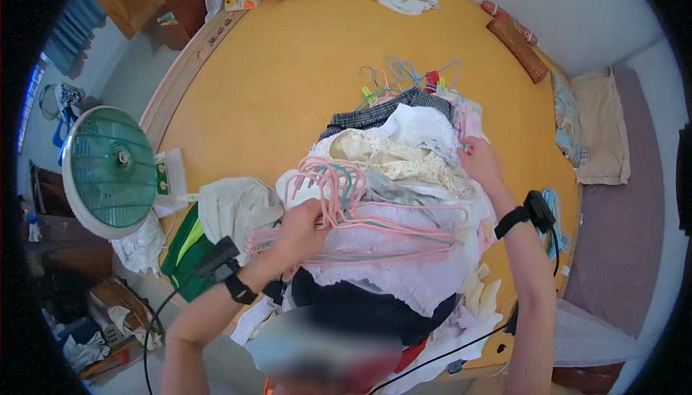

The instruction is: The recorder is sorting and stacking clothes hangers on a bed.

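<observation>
A large heap of clothes lies before me on a yellow mat. My left hand (303,227) grips a bundle of pink and green clothes hangers (373,233) near their hooks, above a pale lavender garment (378,276). My right hand (480,162) touches the heap's right side, beside a white garment (419,124); its fingertips seem to pinch cloth, but this is not clear. Between the hands lies a cream patterned garment (378,151). Farther up is a dark checked garment (389,111), with blue, pink and green hangers (408,73) at its far edge.
A round green fan (113,170) stands at the left, near a power strip (162,179). White cloth (238,206) and a green garment (189,249) lie left of the heap. Blue hangers (554,216) lie beyond my right wrist. A cable (443,352) hangs at the lower right.
</observation>
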Available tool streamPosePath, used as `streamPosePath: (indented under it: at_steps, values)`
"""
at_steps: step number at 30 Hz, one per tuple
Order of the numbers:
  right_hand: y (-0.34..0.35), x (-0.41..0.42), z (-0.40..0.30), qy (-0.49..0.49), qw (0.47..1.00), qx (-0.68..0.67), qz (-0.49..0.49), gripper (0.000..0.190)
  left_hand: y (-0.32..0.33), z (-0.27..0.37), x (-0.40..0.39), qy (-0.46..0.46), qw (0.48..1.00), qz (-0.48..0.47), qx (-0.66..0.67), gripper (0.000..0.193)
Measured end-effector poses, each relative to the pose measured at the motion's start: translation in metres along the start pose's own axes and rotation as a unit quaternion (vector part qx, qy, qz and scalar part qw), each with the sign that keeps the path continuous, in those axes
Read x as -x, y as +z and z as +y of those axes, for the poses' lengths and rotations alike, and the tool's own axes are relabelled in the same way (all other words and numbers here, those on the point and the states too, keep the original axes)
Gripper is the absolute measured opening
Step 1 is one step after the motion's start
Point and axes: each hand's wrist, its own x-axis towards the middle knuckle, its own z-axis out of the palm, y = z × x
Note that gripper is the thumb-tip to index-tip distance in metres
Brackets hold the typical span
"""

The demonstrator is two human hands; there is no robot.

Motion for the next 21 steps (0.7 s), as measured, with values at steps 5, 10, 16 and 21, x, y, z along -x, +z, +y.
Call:
streamPosePath:
  at_steps: [5, 10, 16, 21]
  values:
    - [0.033, -0.055, -0.053, -0.138, 0.989, 0.04, -0.02, 0.022, 0.017, -0.019, -0.013, 0.025, 0.994, 0.062, -0.086, 0.018]
    - [0.073, -0.114, -0.083, -0.14, 0.987, 0.073, -0.021, 0.025, 0.016, -0.021, -0.006, 0.046, 0.993, 0.062, -0.092, 0.023]
    - [0.122, -0.175, -0.105, -0.098, 0.986, 0.129, -0.027, 0.03, 0.006, -0.019, -0.002, 0.009, 0.995, 0.01, -0.098, 0.034]
    - [0.159, -0.199, -0.096, -0.084, 0.986, 0.122, -0.077, 0.029, 0.007, -0.023, -0.006, 0.012, 0.997, 0.019, -0.067, 0.039]
